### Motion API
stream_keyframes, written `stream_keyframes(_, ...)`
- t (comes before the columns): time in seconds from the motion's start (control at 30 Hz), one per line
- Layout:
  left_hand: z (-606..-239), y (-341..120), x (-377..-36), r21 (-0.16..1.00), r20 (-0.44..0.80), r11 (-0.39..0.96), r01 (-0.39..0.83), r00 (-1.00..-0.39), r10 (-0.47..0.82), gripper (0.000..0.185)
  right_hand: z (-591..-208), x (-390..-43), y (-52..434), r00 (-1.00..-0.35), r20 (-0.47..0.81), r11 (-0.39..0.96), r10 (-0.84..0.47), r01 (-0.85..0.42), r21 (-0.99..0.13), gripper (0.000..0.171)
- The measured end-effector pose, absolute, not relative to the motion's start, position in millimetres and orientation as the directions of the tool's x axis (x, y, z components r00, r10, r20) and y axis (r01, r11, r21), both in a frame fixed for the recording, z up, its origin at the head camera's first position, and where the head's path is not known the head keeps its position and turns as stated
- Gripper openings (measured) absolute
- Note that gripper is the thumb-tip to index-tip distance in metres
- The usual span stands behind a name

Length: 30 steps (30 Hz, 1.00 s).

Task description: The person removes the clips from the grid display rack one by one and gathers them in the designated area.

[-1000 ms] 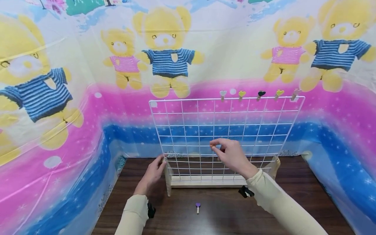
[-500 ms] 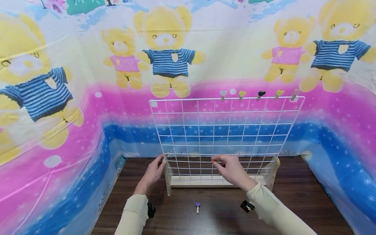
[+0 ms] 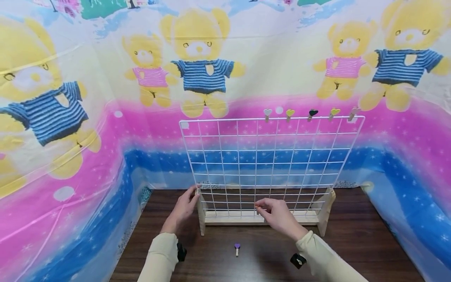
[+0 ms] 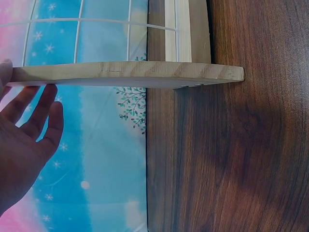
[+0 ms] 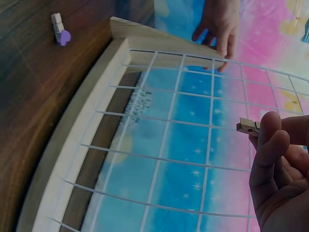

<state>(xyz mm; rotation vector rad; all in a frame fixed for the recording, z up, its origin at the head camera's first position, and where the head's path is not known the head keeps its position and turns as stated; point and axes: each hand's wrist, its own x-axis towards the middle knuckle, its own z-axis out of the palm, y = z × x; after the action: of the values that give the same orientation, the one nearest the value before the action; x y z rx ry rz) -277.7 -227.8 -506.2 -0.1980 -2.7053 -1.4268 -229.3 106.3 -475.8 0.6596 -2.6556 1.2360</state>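
**A small clip pinched low against the wire grid**

A small wooden clip (image 5: 248, 127) is pinched between the thumb and fingertips of the right hand (image 3: 278, 217), which is held before the lowest rows of the white wire grid (image 3: 271, 164), near the wooden base (image 3: 253, 218) at the back edge of the table (image 3: 352, 243). The left hand (image 3: 181, 209) is laid with straight, relaxed fingers against the left upright of the base; nothing is gripped by it.

A slip is judged possible: the clip is held only at its tail, so it could be dropped or twisted if it is knocked against a wire. The grid could also be tipped backward by a push, since it is steadied on one side only.

The clip itself is shown clearly only by the right wrist view, where its pale end is seen jutting from the fingers; in the head view it is almost hidden by the hand. The five heart clips (image 3: 310, 113) along the grid's top wire are shown by the head view alone, and the purple heart clip (image 3: 237, 248) toward the table's front edge by the head and right wrist views. In the left wrist view, the open fingers beside the wooden foot (image 4: 130, 72) are seen.
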Motion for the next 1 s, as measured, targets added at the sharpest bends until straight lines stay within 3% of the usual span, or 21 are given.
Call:
stream_keyframes(0.4,-508.5,-227.4,-279.4,0.819,0.135,0.552,0.156,-0.988,0.078,0.037,-513.1,-224.9,108.5,-0.875,0.304,0.541,-0.377,-0.475,-0.694,0.011)
stream_keyframes(0.63,-507.8,-227.6,-279.2,0.819,0.125,0.555,0.146,-0.989,0.076,0.037,-536.5,-220.8,108.8,-0.874,0.256,0.476,-0.414,-0.447,-0.757,0.010)
stream_keyframes(1.0,-508.6,-227.5,-279.8,0.820,0.121,0.554,0.143,-0.990,0.076,0.037,-560.3,-211.6,107.5,-0.873,0.177,0.481,-0.454,-0.408,-0.776,0.011)
